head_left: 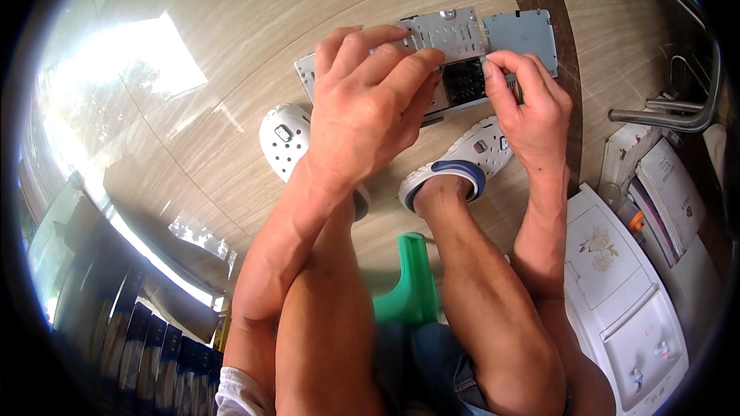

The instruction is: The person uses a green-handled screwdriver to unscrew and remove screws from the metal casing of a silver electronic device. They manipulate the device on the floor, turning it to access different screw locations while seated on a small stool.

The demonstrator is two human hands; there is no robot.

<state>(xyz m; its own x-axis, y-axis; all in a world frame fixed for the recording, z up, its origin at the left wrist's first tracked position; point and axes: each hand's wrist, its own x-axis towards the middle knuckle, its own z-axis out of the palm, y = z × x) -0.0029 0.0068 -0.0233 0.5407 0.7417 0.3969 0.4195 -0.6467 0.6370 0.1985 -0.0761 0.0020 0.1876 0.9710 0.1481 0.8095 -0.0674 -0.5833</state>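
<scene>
A slotted silver metal casing of an electronic device lies on the floor between and beyond my feet. Its near side shows a dark cavity with small parts that I cannot make out. My left hand grips the casing from above, its fingers over the metal and its thumb mostly hidden. At the casing's right end, my right hand has thumb and index finger pinched together; what they hold is too small to tell. Just behind the right hand lies a flat blue-grey metal plate.
White clogs are on my feet, close to the casing. A green plastic stool shows between my legs. To the right stand a white cabinet, books and a metal tube frame. Several blue-spined items stand lower left.
</scene>
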